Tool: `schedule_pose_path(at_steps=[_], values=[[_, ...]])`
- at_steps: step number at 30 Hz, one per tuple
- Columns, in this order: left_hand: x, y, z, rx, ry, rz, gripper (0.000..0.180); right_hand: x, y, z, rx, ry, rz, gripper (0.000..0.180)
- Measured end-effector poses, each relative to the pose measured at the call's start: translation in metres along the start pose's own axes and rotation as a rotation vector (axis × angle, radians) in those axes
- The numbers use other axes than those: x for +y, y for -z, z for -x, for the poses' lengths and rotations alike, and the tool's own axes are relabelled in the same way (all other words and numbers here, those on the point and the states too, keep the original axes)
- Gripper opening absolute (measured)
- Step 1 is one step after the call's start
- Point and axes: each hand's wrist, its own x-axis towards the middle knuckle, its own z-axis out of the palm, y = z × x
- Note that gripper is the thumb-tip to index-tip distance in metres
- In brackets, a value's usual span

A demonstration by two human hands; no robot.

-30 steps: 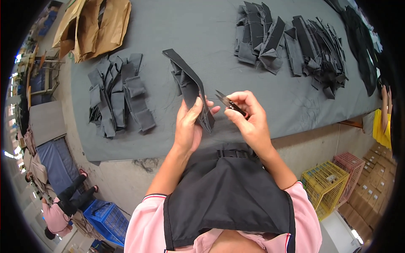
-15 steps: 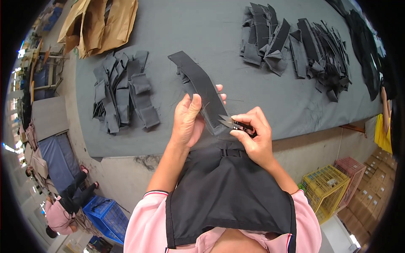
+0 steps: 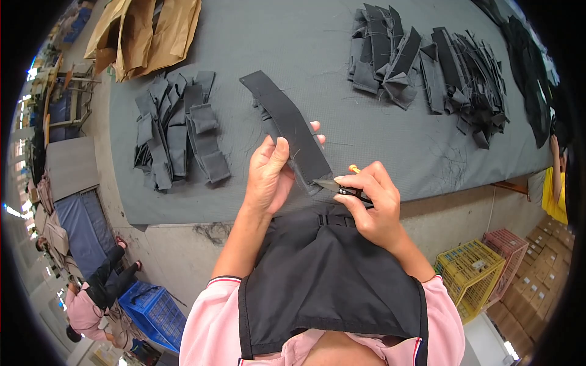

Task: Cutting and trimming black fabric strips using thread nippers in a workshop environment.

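My left hand (image 3: 271, 174) grips a long black fabric strip (image 3: 287, 122) near its lower end, holding it above the grey table (image 3: 274, 49). The strip's far end points up and to the left. My right hand (image 3: 372, 204) holds small thread snips (image 3: 337, 186) with the blades touching the strip's lower edge, right beside my left thumb. A black apron (image 3: 323, 280) covers my front below both hands.
A pile of black fabric pieces (image 3: 177, 131) lies on the table to the left, and larger black piles (image 3: 427, 58) at the back right. Brown paper sheets (image 3: 146, 33) lie at the far left corner. Yellow (image 3: 473, 274), pink (image 3: 510, 247) and blue crates (image 3: 149, 311) stand on the floor. Another person (image 3: 552, 177) is at the right edge.
The strip has been drawn closer and lower in my left hand. My right hand brought the snips from the strip's upper side down to its lower edge.
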Motion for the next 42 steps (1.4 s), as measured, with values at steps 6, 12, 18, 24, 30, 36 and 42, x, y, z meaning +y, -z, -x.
schedule_pose_path(at_steps=[6, 12, 18, 24, 30, 36, 42], values=[[0.001, -0.004, -0.002, -0.051, 0.007, 0.039, 0.039, -0.002, -0.002, -0.003, -0.031, -0.040, -0.011, 0.024], [0.001, -0.005, 0.002, -0.115, 0.018, 0.083, 0.036, -0.001, 0.001, -0.021, -0.018, -0.117, 0.007, 0.023], [0.000, -0.007, 0.005, -0.114, 0.070, 0.120, 0.037, 0.006, -0.007, -0.030, -0.049, -0.034, -0.048, 0.023], [-0.004, -0.003, 0.007, -0.109, 0.088, 0.135, 0.037, 0.007, -0.011, -0.023, -0.020, 0.040, 0.063, 0.024], [-0.002, -0.006, 0.007, -0.103, 0.109, 0.139, 0.037, 0.008, -0.013, -0.014, 0.012, -0.075, -0.035, 0.023], [0.003, 0.005, 0.003, -0.026, 0.086, 0.110, 0.038, 0.012, 0.006, -0.005, 0.068, -0.173, -0.054, 0.025], [0.000, 0.001, 0.005, 0.007, 0.114, 0.138, 0.037, 0.012, -0.005, -0.016, 0.047, -0.132, -0.074, 0.025]])
